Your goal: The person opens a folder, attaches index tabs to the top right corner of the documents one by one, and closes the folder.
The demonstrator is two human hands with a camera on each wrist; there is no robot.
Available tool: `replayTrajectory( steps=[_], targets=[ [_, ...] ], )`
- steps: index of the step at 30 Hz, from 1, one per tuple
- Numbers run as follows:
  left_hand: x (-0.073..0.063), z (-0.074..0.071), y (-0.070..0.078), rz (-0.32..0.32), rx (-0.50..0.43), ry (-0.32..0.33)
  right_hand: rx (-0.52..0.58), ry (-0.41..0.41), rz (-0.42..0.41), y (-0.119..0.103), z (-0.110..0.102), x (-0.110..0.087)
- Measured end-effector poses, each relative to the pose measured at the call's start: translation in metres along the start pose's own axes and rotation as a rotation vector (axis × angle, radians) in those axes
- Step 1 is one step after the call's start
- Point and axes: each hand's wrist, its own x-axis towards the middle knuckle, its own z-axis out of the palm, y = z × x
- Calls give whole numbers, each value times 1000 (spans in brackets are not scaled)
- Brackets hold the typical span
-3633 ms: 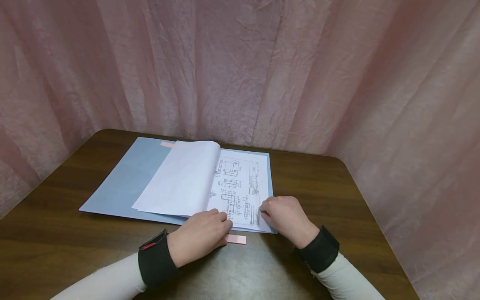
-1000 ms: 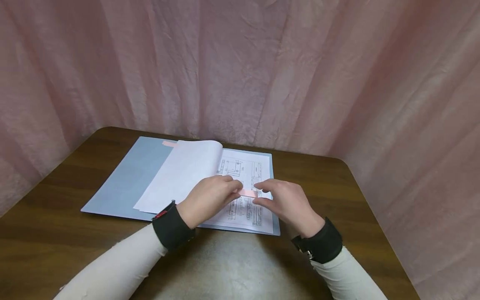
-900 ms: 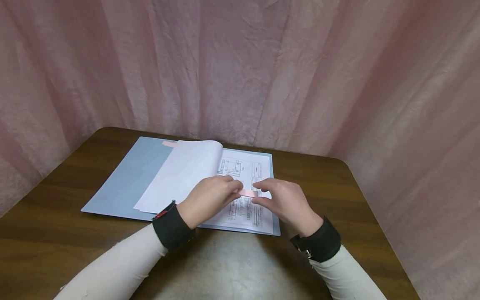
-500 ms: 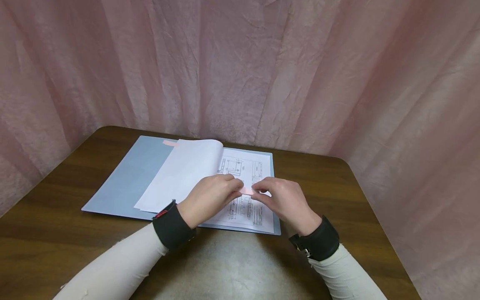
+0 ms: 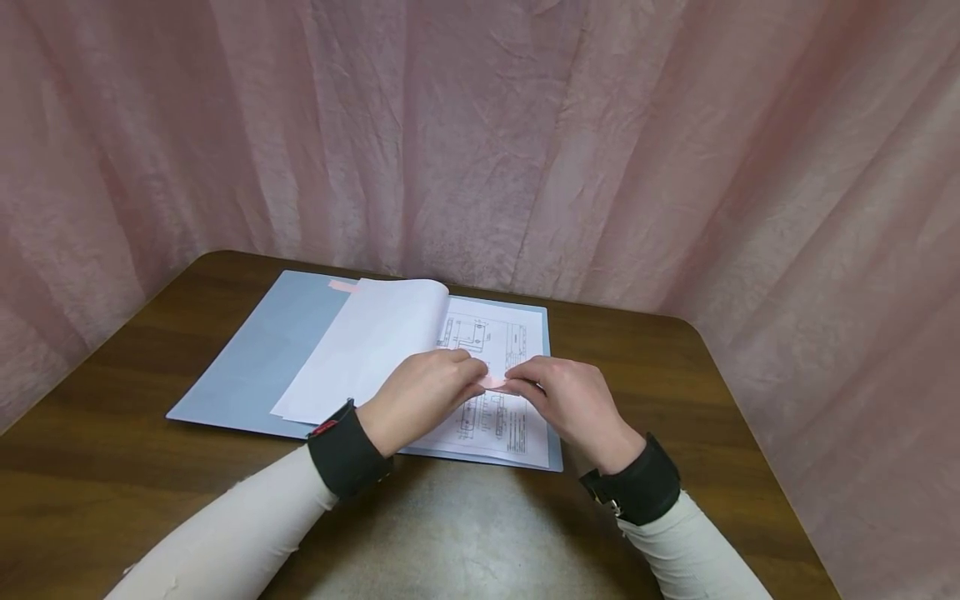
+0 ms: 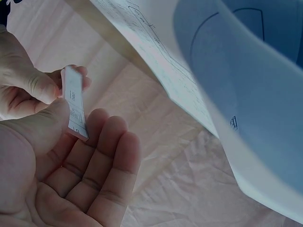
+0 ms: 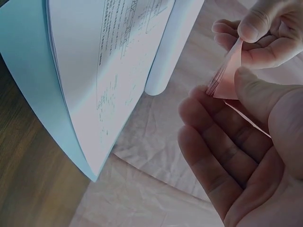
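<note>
A small pad of pink sticky notes (image 5: 492, 383) is held above the drawing page (image 5: 517, 425) in the head view. My left hand (image 5: 423, 390) pinches one end between thumb and fingers. At the other end, my right hand (image 5: 573, 404) pinches the pad too; in the right wrist view the pink sheets (image 7: 230, 78) fan apart, with the thumb on the top one. The left wrist view shows the pad's white printed backing (image 6: 74, 101). Below lies an open blue folder (image 5: 247, 358) with printed drawings, one white sheet (image 5: 367, 350) folded over to the left.
A pink sticky tab (image 5: 342, 286) sticks out from the folded sheet's upper left edge. The folder lies on a dark brown wooden table (image 5: 637, 350). Behind and to the right hangs a pink curtain (image 5: 480, 150).
The sticky note pad was near the table's front under my left hand, then came up over the page. My right hand, earlier at the page's lower corner, has closed its fingers on the pad's free end.
</note>
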Motion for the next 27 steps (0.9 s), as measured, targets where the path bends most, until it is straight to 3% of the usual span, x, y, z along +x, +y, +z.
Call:
replayTrajectory(
  steps=[27],
  targets=[
    [0, -2, 5, 8, 22, -33, -112, 152, -164, 0, 4, 0]
  ],
)
